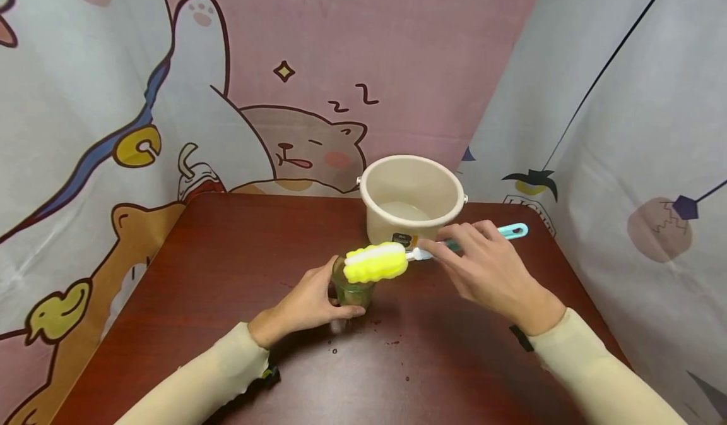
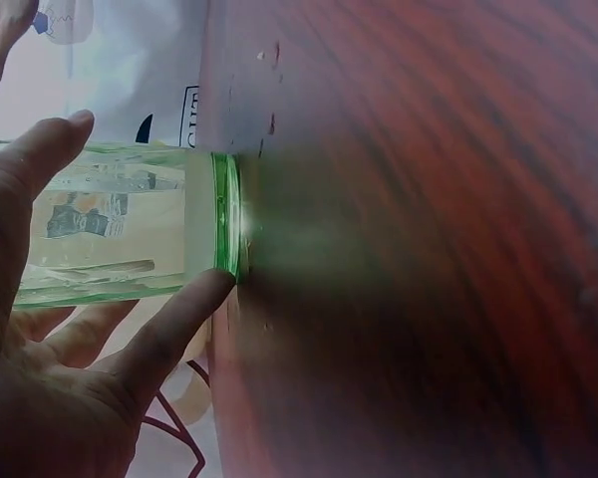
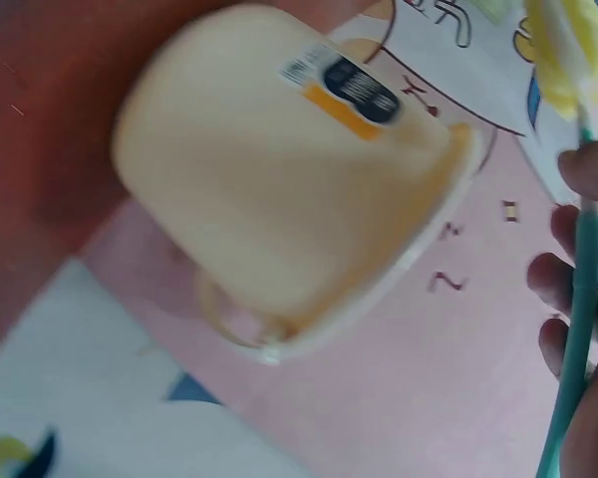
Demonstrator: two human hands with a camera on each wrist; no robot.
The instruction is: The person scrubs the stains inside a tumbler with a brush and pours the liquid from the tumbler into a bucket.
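Observation:
A green-tinted clear glass [image 1: 354,292] is gripped around its side by my left hand [image 1: 309,299]. In the left wrist view the glass [image 2: 130,224] shows its thick green base, with one finger against the base's edge. My right hand [image 1: 483,264] pinches the turquoise and white handle of a sponge bottle brush [image 1: 375,263]. The brush's yellow and white sponge head lies across the front of the glass's mouth in the head view; whether it touches the rim I cannot tell. The right wrist view shows the brush's turquoise handle [image 3: 575,329] along the fingers.
A cream bucket [image 1: 411,191] with a dark and orange label stands behind the hands, near the table's back edge. Water drops dot the dark red wooden table [image 1: 255,248] below the glass. Printed cartoon curtains [image 1: 397,52] surround the table at the back and sides.

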